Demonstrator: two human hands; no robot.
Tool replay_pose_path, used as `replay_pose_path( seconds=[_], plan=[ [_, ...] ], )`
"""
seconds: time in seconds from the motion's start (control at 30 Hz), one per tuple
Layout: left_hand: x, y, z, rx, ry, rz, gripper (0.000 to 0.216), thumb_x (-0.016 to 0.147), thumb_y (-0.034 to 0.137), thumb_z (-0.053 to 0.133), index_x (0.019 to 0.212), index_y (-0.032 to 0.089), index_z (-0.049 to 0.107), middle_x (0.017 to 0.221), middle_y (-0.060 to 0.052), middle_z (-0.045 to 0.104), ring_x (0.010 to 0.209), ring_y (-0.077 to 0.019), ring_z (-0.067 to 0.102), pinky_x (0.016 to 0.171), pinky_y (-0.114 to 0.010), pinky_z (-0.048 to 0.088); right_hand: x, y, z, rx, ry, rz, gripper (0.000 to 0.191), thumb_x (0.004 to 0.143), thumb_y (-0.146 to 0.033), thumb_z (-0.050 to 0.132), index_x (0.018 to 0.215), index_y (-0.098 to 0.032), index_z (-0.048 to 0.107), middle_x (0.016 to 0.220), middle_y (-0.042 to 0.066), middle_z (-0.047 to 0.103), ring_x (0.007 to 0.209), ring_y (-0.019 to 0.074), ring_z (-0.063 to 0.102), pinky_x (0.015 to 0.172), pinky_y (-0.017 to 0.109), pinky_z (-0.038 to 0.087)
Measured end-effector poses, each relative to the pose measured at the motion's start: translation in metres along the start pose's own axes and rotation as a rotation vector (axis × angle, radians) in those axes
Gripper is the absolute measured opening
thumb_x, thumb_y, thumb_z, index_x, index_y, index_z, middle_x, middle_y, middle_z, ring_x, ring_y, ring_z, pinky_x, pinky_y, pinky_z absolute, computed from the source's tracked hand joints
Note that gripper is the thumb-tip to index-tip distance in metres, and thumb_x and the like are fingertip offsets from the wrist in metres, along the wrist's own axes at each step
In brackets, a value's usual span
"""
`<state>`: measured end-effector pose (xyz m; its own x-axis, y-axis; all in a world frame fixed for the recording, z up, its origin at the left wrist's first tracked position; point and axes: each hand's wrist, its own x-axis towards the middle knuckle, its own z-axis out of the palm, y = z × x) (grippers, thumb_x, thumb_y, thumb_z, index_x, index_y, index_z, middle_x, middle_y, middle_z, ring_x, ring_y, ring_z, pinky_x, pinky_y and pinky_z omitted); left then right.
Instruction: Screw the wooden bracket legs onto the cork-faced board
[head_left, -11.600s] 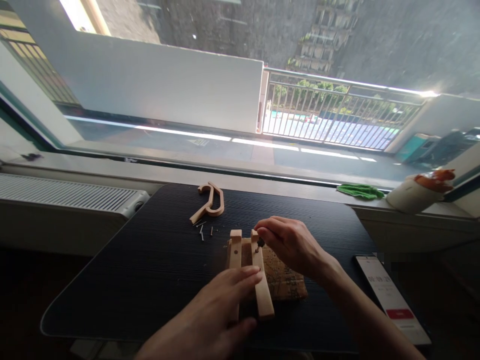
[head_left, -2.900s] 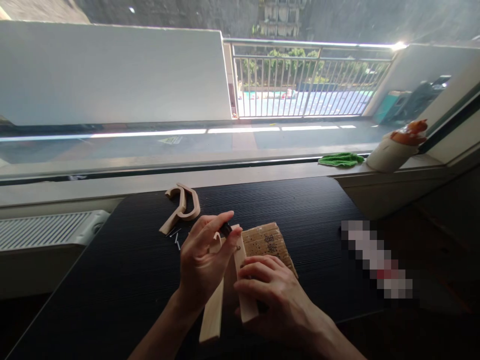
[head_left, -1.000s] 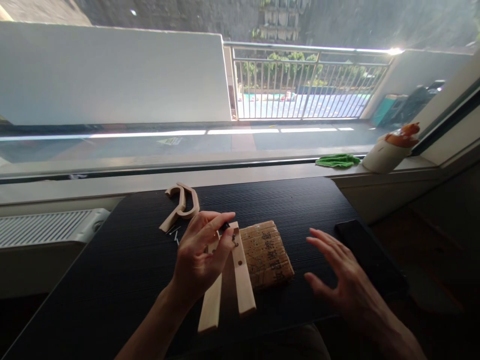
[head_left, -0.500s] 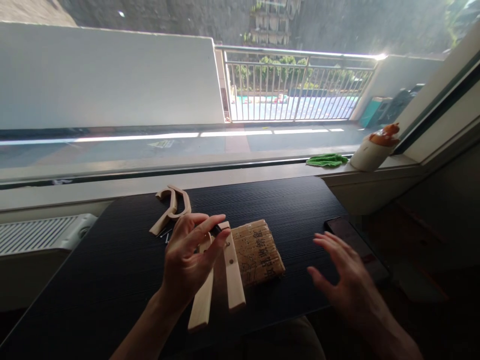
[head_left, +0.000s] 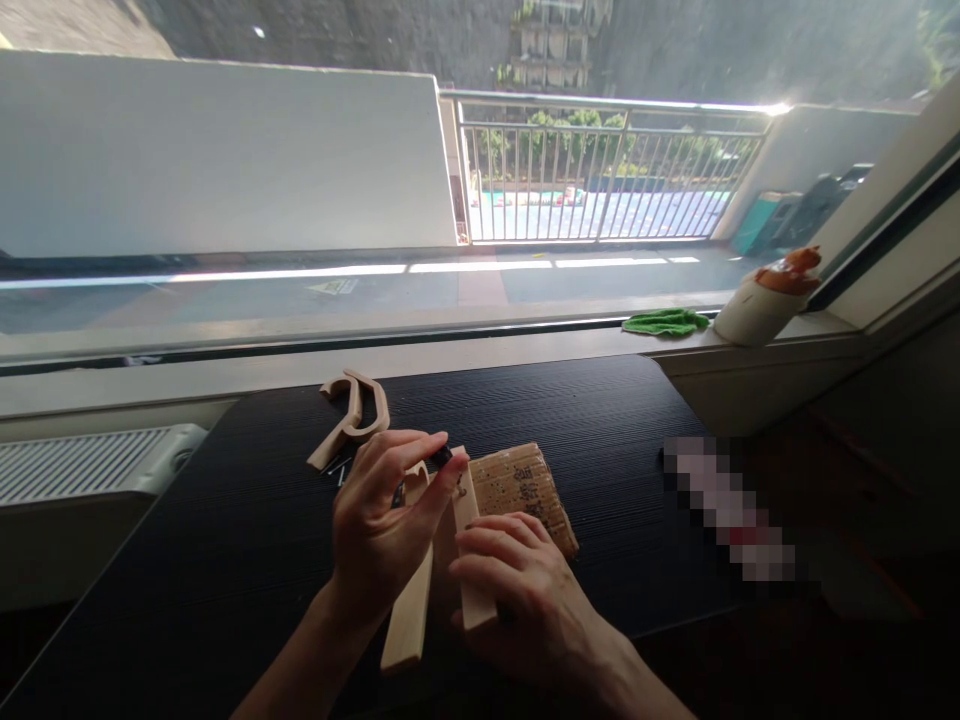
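My left hand (head_left: 379, 515) pinches a small black piece (head_left: 444, 455) between thumb and fingers, just above the far end of a pale wooden strip (head_left: 478, 610). What exactly the piece is stays unclear. Across the near half of that strip lies my right hand (head_left: 525, 580), its fingers over the wood and the thumb mostly hidden. A small metal part shows at the strip's far end. To its left, a second wooden strip (head_left: 409, 620) lies partly behind my left hand. Under the right strip's far part is a piece of brown cardboard (head_left: 517, 480) with dark writing and small holes.
Two curved wooden pieces (head_left: 356, 415) lie on the black table (head_left: 210, 560), with several thin screws (head_left: 341, 472) near them. A pixelated flat object (head_left: 720, 500) rests at the right edge. A green cloth (head_left: 666, 322) and a white pot (head_left: 754, 312) stand on the sill.
My right hand has moved left from beside the flat object onto the right wooden strip. My left hand stays near the strip's far end with the black piece.
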<state>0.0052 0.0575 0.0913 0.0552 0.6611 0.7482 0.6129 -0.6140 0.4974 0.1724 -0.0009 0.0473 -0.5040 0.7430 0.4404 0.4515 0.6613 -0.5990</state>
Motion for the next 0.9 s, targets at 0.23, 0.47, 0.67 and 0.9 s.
replay_pose_path(
  seconds=[0.23, 0.47, 0.67, 0.9],
  plan=[
    [0.003, 0.001, -0.002, -0.104, -0.136, 0.0, 0.038, 0.079, 0.008, 0.063, 0.113, 0.024, 0.062, 0.102, -0.004, 0.063, 0.095, -0.0199, 0.059, 0.085, -0.038, 0.049, 0.004, -0.002, -0.002, 0.016, 0.017, 0.012, 0.025, 0.078, -0.029, 0.062, 0.101, -0.022, 0.062, 0.111, 0.002, 0.064, 0.11, 0.0193, 0.052, 0.097, 0.035, 0.035],
    [0.0, 0.001, -0.001, 0.047, -0.076, 0.072, 0.04, 0.071, 0.015, 0.073, 0.109, 0.022, 0.063, 0.092, -0.004, 0.059, 0.087, -0.02, 0.057, 0.081, -0.039, 0.047, 0.006, -0.003, -0.004, 0.021, 0.018, 0.019, 0.023, 0.079, -0.027, 0.061, 0.102, -0.023, 0.063, 0.111, 0.001, 0.065, 0.11, 0.0179, 0.052, 0.096, 0.034, 0.036],
    [-0.002, -0.003, 0.002, 0.06, -0.02, -0.002, 0.043, 0.074, 0.012, 0.07, 0.114, 0.023, 0.061, 0.091, -0.003, 0.059, 0.084, -0.018, 0.058, 0.078, -0.035, 0.049, 0.005, -0.002, -0.003, 0.02, 0.024, 0.012, 0.024, 0.078, -0.027, 0.061, 0.102, -0.023, 0.063, 0.112, 0.001, 0.065, 0.11, 0.018, 0.052, 0.096, 0.034, 0.037],
    [-0.007, -0.007, -0.002, -0.06, -0.014, -0.039, 0.037, 0.074, 0.007, 0.068, 0.107, 0.021, 0.059, 0.099, -0.004, 0.062, 0.092, -0.0196, 0.059, 0.084, -0.037, 0.049, 0.005, -0.002, -0.004, 0.022, 0.013, 0.014, 0.023, 0.079, -0.027, 0.061, 0.102, -0.023, 0.063, 0.111, 0.001, 0.065, 0.111, 0.0185, 0.052, 0.096, 0.035, 0.037]
  ],
)
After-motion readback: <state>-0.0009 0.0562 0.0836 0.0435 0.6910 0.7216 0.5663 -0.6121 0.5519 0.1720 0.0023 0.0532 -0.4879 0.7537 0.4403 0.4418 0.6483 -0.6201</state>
